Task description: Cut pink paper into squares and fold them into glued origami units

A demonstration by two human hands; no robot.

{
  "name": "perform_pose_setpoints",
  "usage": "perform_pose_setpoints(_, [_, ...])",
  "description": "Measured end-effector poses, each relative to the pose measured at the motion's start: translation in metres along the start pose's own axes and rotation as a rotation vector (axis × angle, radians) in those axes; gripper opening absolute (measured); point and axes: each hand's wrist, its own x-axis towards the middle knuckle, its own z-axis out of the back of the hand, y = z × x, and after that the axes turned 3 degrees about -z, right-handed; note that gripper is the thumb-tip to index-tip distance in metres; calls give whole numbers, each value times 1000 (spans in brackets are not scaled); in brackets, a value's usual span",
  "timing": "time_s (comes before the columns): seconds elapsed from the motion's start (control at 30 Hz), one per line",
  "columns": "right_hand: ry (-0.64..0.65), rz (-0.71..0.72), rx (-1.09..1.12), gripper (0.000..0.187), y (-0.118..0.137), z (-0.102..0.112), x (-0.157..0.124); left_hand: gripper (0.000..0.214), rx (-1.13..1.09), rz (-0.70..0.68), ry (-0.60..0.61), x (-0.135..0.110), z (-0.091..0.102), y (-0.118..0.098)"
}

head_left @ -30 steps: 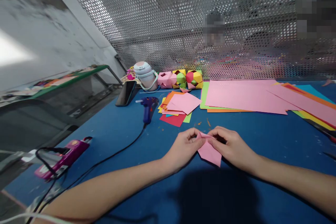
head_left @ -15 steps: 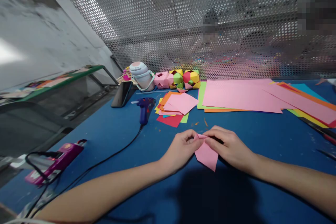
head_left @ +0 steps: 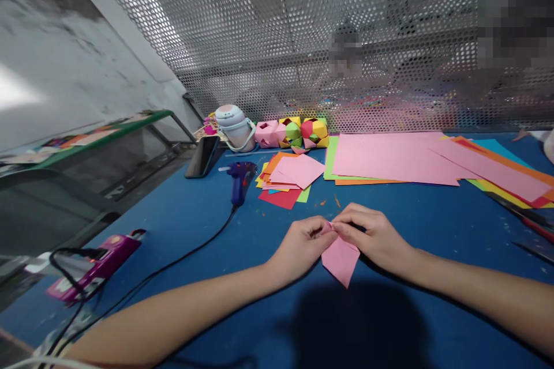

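A small pink sheet of paper (head_left: 341, 259) is pinched between both hands over the blue table (head_left: 208, 311). My left hand (head_left: 304, 247) is closed on its upper left edge, thumb on top. Opposite it, my right hand (head_left: 371, 236) grips the upper right edge between thumb and fingers. The paper's top edge looks folded over, though the fingertips partly hide it. One pointed corner hangs down toward me. Beyond my hands lies a loose pile of small coloured paper squares (head_left: 303, 170), pink uppermost.
A blue glue gun (head_left: 238, 181) stands left of the squares, its cord running to a purple power strip (head_left: 97, 268). Behind are a phone (head_left: 202, 157), a white container (head_left: 236, 130) and folded paper balls (head_left: 315, 132). Large pink sheets (head_left: 389, 155) and scissors (head_left: 526, 213) lie right.
The pink paper has turned slightly in my fingers, its lower corner shifting left and a little down. Both hands keep their pinch, the fingertips drawn slightly closer together.
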Motion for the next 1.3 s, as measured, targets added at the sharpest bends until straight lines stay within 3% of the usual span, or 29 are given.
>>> perform_pose_setpoints(0.17, [-8, 14, 14, 17, -1, 1, 1, 30, -12, -15, 2, 0, 0, -2])
perform_pose_setpoints(0.4, [-30, 3, 20, 17, -7, 2, 0, 34, -246, 23, 28, -2, 3, -6])
perform_pose_setpoints(0.73, [4, -31, 45, 18, -5, 2, -1, 29, 45, -60, -47, -1, 4, -7])
perform_pose_setpoints(1.3, [19, -7, 34, 16, -4, 3, 0, 20, 1, -82, -59, -1, 1, -3])
